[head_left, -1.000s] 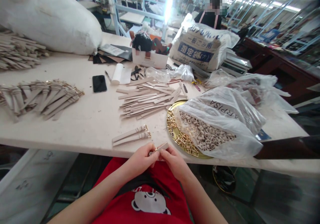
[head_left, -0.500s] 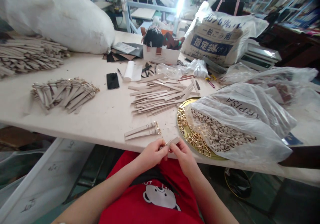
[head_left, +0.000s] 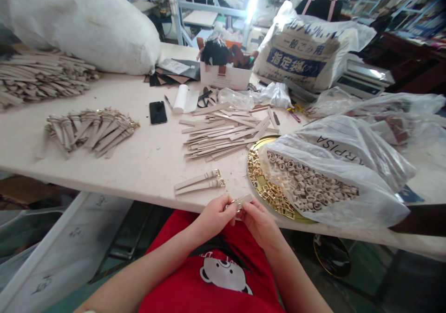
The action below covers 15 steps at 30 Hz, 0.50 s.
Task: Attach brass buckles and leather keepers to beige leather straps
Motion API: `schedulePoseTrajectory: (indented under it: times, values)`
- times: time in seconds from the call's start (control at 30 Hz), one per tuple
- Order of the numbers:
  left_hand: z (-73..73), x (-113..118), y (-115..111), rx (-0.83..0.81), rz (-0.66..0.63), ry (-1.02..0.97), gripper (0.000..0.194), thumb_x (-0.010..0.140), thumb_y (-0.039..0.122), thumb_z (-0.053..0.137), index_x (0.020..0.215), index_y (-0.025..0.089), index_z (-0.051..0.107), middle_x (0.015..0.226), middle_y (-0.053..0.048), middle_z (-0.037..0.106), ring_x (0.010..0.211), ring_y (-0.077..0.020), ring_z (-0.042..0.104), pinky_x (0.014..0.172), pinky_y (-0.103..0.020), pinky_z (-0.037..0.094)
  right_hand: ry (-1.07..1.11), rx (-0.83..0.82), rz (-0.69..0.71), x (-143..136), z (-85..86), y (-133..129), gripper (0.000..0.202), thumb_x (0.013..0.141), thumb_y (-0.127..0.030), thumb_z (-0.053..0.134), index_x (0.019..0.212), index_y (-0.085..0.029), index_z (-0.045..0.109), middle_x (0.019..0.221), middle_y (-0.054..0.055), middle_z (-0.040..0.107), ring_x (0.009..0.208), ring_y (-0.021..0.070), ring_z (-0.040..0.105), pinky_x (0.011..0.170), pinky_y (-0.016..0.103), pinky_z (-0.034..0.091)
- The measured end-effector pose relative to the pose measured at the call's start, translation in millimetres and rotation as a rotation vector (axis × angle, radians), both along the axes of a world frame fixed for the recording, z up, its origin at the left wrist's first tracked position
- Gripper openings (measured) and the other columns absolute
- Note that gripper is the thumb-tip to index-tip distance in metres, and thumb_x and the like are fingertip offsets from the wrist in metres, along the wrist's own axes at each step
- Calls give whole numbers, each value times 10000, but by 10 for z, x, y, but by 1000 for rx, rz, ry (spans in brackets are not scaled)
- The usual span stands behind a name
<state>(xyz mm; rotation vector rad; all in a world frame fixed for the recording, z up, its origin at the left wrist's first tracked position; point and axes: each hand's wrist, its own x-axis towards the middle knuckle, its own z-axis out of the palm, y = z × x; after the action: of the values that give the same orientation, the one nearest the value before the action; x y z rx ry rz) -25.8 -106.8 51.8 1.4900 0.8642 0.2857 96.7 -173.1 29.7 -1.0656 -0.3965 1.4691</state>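
Note:
My left hand [head_left: 219,214] is closed at the table's front edge, pinching a short beige strap [head_left: 245,197] with a shiny metal part on it, most likely a buckle. Against it, my right hand [head_left: 258,221] has its fingers bent and closed on the strap's other side. The fingers hide much of the strap. Just beyond my left hand lie two beige straps [head_left: 197,186] with gold buckles, side by side. Gold buckles [head_left: 277,200] fill a round gold tray [head_left: 256,185] to the right. A clear plastic bag [head_left: 348,155] of small beige loops [head_left: 313,189] rests over that tray.
Loose beige strips [head_left: 223,138] lie mid-table. A bundle of buckled straps [head_left: 92,129] and a larger strap pile [head_left: 42,78] are at left. Behind are a phone [head_left: 158,112], a paper roll [head_left: 180,99], a white box [head_left: 225,76] and big sacks [head_left: 299,55]. One person stands far back.
My right fingers have shifted slightly on the strap and curled lower, leaving more of the metal part visible. My left hand keeps its grip. The things on the table have stayed put.

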Motion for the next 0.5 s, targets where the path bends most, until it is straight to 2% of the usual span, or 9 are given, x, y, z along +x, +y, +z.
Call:
schedulePoseTrajectory:
  times: [0.17,0.37,0.43,0.5]
  values:
    - [-19,-5,17,55,-41,26,151,767,266,409,657,175,458,540,49,480,520,-95,411,533,-213,325,-156,-43,-2,7,-19,-14,167,672,-329,637,744,-194,569,681,-14,570,624,135,492,635,284,408]
    - [12,29,12,95,-33,105,187,780,297,412,636,179,427,546,49,468,527,-99,410,519,-218,303,-761,33,-96,33,72,17,79,696,-255,587,696,-202,529,630,-31,493,607,126,435,594,257,355]
    - [38,19,13,113,-36,100,214,790,333,419,644,178,436,558,43,486,543,-104,426,533,-220,315,-754,54,-37,74,80,32,72,717,-255,566,703,-203,518,639,-31,483,607,123,427,587,251,348]
    - [57,-2,27,102,-65,83,233,791,364,436,651,178,440,561,38,506,538,-104,435,525,-217,319,-653,53,60,117,79,47,95,733,-276,558,705,-202,505,632,-36,460,594,117,414,572,244,344]
